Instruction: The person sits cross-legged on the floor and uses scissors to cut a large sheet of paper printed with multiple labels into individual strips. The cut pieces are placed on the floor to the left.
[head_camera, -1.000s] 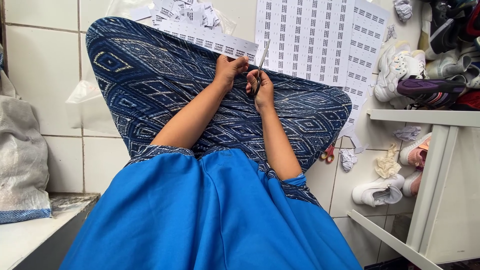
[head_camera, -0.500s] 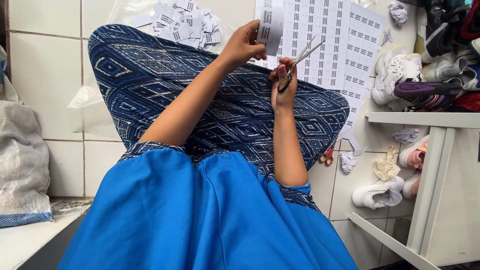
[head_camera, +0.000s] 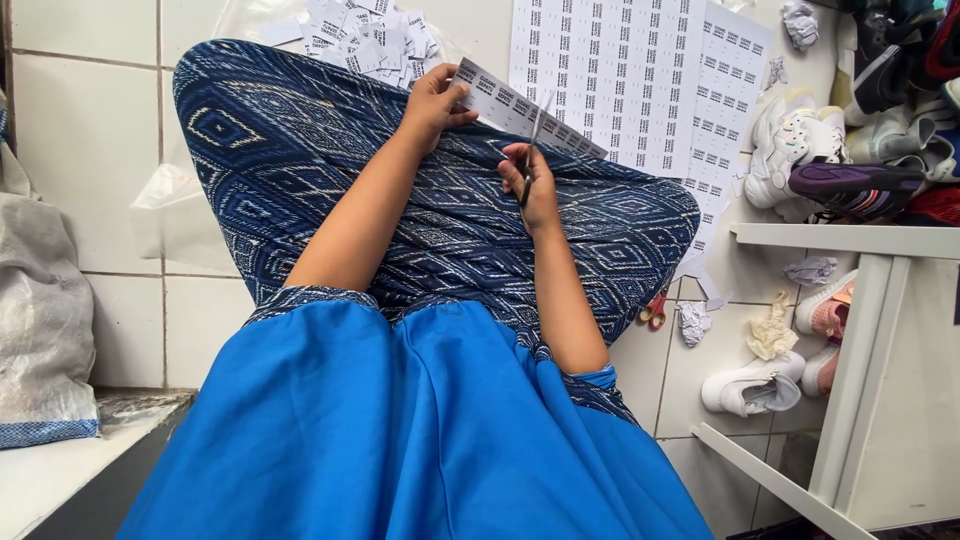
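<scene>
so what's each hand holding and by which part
The left hand pinches the near end of a white printed paper label strip; the right hand grips slim metal scissors by the handles, blades at the strip.

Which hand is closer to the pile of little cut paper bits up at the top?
Left. The left hand holds the paper strip just below the pile of paper bits; the right hand, gripping scissors, sits lower and farther right.

Two hands (head_camera: 480, 140), one strip of labels (head_camera: 525, 110), two pairs of scissors (head_camera: 530, 150).
</scene>
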